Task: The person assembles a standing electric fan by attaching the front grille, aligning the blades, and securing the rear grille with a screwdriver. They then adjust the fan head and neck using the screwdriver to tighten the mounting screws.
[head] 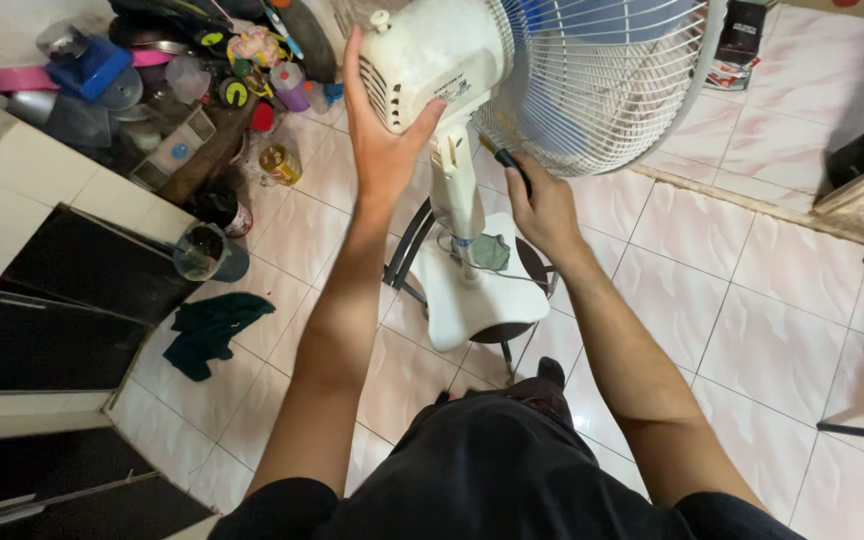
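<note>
Hands on the fan (552, 70): my left hand (382, 140) lies spread against its motor housing (432, 60); my right hand (542, 205) pinches a black tool (510, 163) under the grille (602, 90).

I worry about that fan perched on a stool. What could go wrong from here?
The fan stands on a small stool; pushing with the tool in the right hand might tip it, though the left hand steadies the motor housing. The tool tip could slip through the grille. The floor clutter would hamper stepping back.
</note>
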